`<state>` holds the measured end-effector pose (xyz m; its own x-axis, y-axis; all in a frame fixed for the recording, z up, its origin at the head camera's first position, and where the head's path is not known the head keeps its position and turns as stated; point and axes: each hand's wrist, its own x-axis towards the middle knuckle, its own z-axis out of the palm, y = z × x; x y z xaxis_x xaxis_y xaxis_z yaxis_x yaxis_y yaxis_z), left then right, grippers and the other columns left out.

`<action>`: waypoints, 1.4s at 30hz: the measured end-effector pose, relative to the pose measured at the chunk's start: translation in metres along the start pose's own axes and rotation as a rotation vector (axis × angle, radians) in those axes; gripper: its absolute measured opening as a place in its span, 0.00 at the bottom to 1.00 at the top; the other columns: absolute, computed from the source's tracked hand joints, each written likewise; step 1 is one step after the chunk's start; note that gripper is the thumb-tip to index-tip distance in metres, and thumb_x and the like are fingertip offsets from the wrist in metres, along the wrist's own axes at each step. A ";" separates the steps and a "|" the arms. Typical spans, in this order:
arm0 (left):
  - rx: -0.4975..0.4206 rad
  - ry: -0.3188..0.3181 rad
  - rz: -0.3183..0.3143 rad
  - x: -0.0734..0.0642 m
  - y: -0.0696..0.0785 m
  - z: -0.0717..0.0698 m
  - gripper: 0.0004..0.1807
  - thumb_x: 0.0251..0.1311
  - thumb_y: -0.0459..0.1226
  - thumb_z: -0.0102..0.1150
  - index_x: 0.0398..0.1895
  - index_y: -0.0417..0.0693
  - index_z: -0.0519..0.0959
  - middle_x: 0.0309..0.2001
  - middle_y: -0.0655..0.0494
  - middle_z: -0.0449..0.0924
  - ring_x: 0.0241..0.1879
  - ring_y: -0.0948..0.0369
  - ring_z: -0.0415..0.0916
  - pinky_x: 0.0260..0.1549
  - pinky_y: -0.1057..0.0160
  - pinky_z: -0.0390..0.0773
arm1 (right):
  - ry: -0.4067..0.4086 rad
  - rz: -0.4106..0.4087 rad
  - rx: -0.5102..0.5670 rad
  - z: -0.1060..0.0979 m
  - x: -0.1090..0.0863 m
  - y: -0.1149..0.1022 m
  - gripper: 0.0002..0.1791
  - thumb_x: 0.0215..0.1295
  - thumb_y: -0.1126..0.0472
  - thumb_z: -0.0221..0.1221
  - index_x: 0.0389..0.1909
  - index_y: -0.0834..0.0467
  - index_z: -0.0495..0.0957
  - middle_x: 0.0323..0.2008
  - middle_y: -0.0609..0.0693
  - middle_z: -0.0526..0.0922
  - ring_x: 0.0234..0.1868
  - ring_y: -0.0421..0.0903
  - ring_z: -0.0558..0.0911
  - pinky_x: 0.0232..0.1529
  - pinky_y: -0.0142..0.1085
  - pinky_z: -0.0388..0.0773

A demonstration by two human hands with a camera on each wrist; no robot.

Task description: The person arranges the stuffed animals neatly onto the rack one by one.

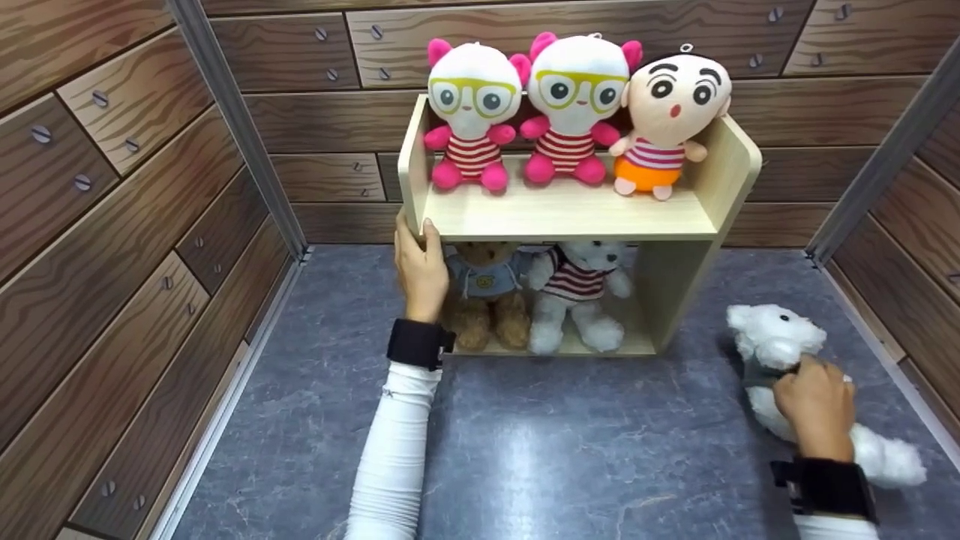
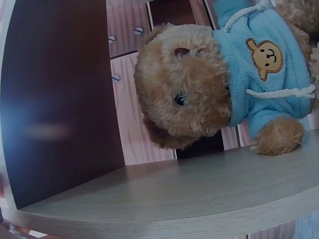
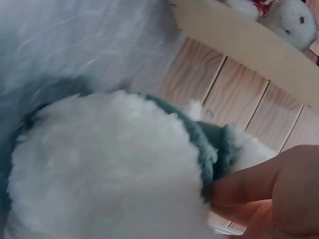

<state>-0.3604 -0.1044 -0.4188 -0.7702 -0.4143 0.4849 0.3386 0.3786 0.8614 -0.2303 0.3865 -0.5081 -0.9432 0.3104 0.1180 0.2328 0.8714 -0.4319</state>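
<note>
My left hand (image 1: 421,271) holds the left side of a light wooden two-tier shelf (image 1: 562,217), its thumb near the front edge of the middle board. Off to the right, my right hand (image 1: 817,405) grips a white plush animal (image 1: 778,337) with dark green clothing, close to the floor. The right wrist view shows its white fur (image 3: 109,164) and fingers pinching the green cloth (image 3: 202,159). On the lower tier sit a brown teddy bear (image 2: 184,84) in a blue hoodie and a white plush bear (image 1: 576,277) in a striped top.
The upper tier bears two pink-and-white plush dolls (image 1: 472,112) (image 1: 574,105) with yellow glasses and a boy doll (image 1: 664,120) in orange shorts. Wood-patterned walls (image 1: 135,247) enclose the grey floor (image 1: 570,450) on the left, back and right.
</note>
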 end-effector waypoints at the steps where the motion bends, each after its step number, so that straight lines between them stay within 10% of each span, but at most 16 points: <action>1: 0.002 0.001 -0.002 0.001 0.001 0.000 0.30 0.75 0.44 0.45 0.75 0.39 0.59 0.68 0.41 0.69 0.68 0.48 0.67 0.66 0.51 0.66 | -0.001 -0.022 0.001 -0.001 0.000 0.002 0.24 0.65 0.66 0.41 0.55 0.79 0.66 0.53 0.85 0.66 0.55 0.80 0.63 0.57 0.67 0.56; 10: 0.014 0.005 -0.001 0.001 0.005 0.000 0.30 0.75 0.43 0.46 0.75 0.40 0.61 0.67 0.41 0.70 0.67 0.48 0.68 0.66 0.52 0.66 | -0.221 -0.080 0.042 -0.017 -0.001 0.008 0.25 0.58 0.67 0.54 0.57 0.71 0.65 0.57 0.85 0.60 0.57 0.84 0.58 0.55 0.72 0.55; 18: 0.019 0.004 0.012 0.001 0.005 0.000 0.29 0.75 0.43 0.46 0.74 0.40 0.61 0.64 0.40 0.72 0.64 0.46 0.70 0.65 0.50 0.67 | -0.347 -0.045 0.083 -0.017 -0.007 0.012 0.64 0.50 0.63 0.68 0.75 0.68 0.30 0.65 0.87 0.34 0.58 0.93 0.45 0.56 0.79 0.51; 27: 0.035 0.029 0.022 0.002 0.002 -0.001 0.28 0.73 0.44 0.49 0.71 0.42 0.63 0.61 0.42 0.73 0.60 0.48 0.72 0.59 0.50 0.71 | -0.415 -0.112 0.017 -0.010 -0.001 0.018 0.71 0.42 0.60 0.73 0.74 0.70 0.29 0.61 0.91 0.45 0.54 0.92 0.53 0.53 0.77 0.58; 31: 0.095 0.204 0.158 -0.006 0.006 0.002 0.22 0.65 0.40 0.61 0.55 0.39 0.66 0.48 0.43 0.70 0.51 0.49 0.69 0.52 0.52 0.70 | -0.453 -0.103 0.011 -0.007 0.000 0.018 0.74 0.42 0.55 0.75 0.75 0.68 0.26 0.58 0.92 0.50 0.56 0.90 0.56 0.54 0.75 0.60; 35: 0.248 0.338 0.453 -0.026 0.011 0.013 0.13 0.56 0.34 0.66 0.36 0.41 0.70 0.37 0.46 0.69 0.40 0.49 0.67 0.45 0.52 0.69 | -0.465 -0.088 0.012 -0.006 -0.002 0.017 0.75 0.42 0.53 0.76 0.76 0.65 0.26 0.55 0.93 0.52 0.54 0.89 0.58 0.51 0.75 0.63; 38: 0.295 0.218 0.658 -0.048 0.010 0.032 0.07 0.54 0.30 0.63 0.31 0.43 0.74 0.32 0.49 0.73 0.35 0.51 0.70 0.41 0.55 0.72 | -0.443 -0.091 -0.021 -0.005 -0.003 0.016 0.74 0.41 0.50 0.76 0.76 0.66 0.31 0.51 0.92 0.55 0.52 0.89 0.61 0.49 0.73 0.66; 42: 0.314 -0.184 0.715 -0.082 0.004 0.064 0.11 0.54 0.29 0.62 0.41 0.42 0.77 0.36 0.49 0.77 0.37 0.54 0.75 0.39 0.61 0.78 | -0.387 -0.114 -0.068 -0.001 -0.004 0.016 0.69 0.40 0.46 0.76 0.74 0.66 0.40 0.44 0.88 0.60 0.47 0.86 0.67 0.44 0.70 0.70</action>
<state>-0.3303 -0.0159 -0.4645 -0.5102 0.1494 0.8470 0.6368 0.7275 0.2553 -0.2227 0.4000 -0.5147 -0.9804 0.0559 -0.1889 0.1245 0.9190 -0.3740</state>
